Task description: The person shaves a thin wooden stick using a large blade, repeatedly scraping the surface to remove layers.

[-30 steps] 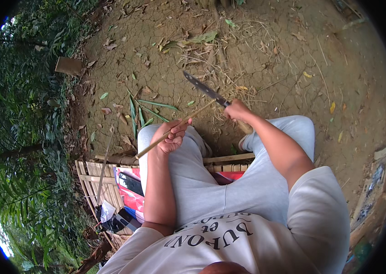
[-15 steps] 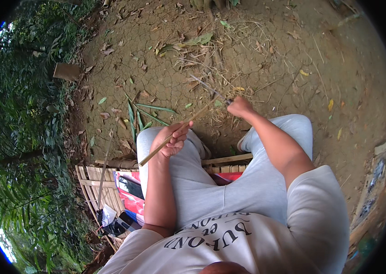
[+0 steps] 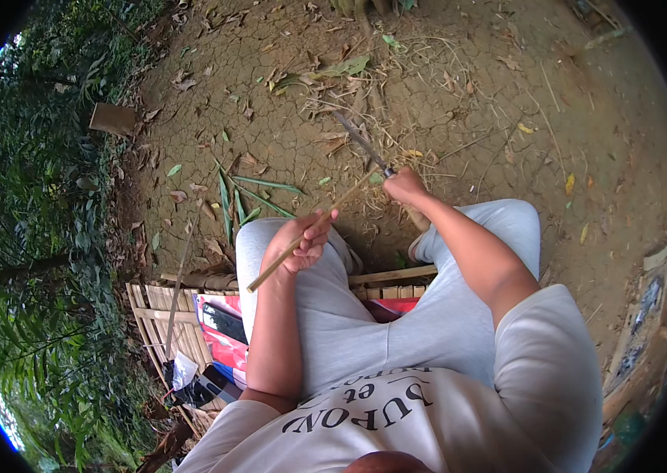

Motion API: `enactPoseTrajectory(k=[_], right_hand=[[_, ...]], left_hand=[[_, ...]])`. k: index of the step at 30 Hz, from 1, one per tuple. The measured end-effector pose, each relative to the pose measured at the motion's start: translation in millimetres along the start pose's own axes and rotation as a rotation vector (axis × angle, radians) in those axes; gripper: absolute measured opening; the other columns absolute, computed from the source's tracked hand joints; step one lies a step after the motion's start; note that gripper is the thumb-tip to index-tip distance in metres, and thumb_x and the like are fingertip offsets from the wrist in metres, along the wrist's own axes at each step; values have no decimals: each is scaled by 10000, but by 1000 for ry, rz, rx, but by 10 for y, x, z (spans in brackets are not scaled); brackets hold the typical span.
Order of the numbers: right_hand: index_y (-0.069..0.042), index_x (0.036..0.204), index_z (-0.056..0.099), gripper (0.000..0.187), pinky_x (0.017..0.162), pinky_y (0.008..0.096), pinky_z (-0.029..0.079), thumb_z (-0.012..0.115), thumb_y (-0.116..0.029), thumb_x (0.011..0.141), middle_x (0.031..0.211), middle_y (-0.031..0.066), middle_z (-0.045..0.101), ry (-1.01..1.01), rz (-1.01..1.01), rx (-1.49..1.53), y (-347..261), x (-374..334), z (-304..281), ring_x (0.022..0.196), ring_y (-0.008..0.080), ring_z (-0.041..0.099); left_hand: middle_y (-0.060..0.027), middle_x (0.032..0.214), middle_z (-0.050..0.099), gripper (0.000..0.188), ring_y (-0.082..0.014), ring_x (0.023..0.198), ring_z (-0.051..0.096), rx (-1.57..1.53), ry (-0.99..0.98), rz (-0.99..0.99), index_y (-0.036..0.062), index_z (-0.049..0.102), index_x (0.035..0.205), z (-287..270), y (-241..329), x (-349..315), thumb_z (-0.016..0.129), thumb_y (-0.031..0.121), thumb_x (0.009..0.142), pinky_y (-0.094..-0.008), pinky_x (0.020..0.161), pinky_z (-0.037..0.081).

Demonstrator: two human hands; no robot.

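Note:
My left hand (image 3: pixel 306 243) is closed round a thin tan stick (image 3: pixel 272 268), perhaps a bamboo strip, above my left thigh. The stick slants from near my left wrist up toward my right hand, and its far end lies beside the knife. My right hand (image 3: pixel 406 189) grips a long knife (image 3: pixel 364 146) beyond my knees. Its grey blade points away and to the left, with the flat side partly showing. Whether the blade's edge touches the stick cannot be made out.
I sit on a slatted bamboo bench (image 3: pixel 161 317). On it at my left are a phone (image 3: pixel 223 322), a red cloth or sheet (image 3: pixel 229 352) and a black item (image 3: pixel 211 385). Green leaf strips (image 3: pixel 262 197) and pale shavings (image 3: pixel 408 118) lie on cracked soil.
The knife has turned so that more of its blade's flat side shows. My right hand has shifted slightly left. The stick's near end has moved a little to the right.

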State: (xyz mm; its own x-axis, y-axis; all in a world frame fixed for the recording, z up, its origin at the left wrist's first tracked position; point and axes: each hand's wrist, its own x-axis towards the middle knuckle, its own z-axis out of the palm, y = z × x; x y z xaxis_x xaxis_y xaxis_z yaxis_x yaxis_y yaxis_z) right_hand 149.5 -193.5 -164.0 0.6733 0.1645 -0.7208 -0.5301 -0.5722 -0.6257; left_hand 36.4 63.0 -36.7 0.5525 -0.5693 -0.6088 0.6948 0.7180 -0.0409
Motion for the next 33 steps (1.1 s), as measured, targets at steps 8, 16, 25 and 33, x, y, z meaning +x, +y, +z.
enactPoseTrajectory(k=[8,16,25,33], right_hand=[[6,704,622,119,644,439,516,596,-110,686,680,216,637,181,-406,-490,-176,-336,24,693,386,652],[44,785,679,231,711,439,534,612,-159,699,767,268,669,156,-149,-252,-105,-124,-15,827,383,696],[-24,833,711,228,772,452,531,616,-190,709,854,226,693,250,66,-261,341,205,-166,858,391,685],[2,807,694,230,738,451,529,604,-195,731,850,238,686,88,-558,-559,-156,-160,47,872,391,684]], left_hand=[[13,561,431,305,-53,366,331,-103,-10,27,-80,499,1103,2,142,11,313,160,1067,-183,283,276],[7,578,445,320,-65,373,370,-128,-46,25,-85,488,1104,13,171,32,295,167,1069,-190,283,276],[-13,581,454,314,-81,379,380,-142,-103,-31,-96,455,1124,-104,197,64,271,152,1071,-197,301,285],[-10,607,473,331,-71,388,395,-254,-145,17,-103,480,1111,-107,292,40,290,165,1073,-196,291,304]])
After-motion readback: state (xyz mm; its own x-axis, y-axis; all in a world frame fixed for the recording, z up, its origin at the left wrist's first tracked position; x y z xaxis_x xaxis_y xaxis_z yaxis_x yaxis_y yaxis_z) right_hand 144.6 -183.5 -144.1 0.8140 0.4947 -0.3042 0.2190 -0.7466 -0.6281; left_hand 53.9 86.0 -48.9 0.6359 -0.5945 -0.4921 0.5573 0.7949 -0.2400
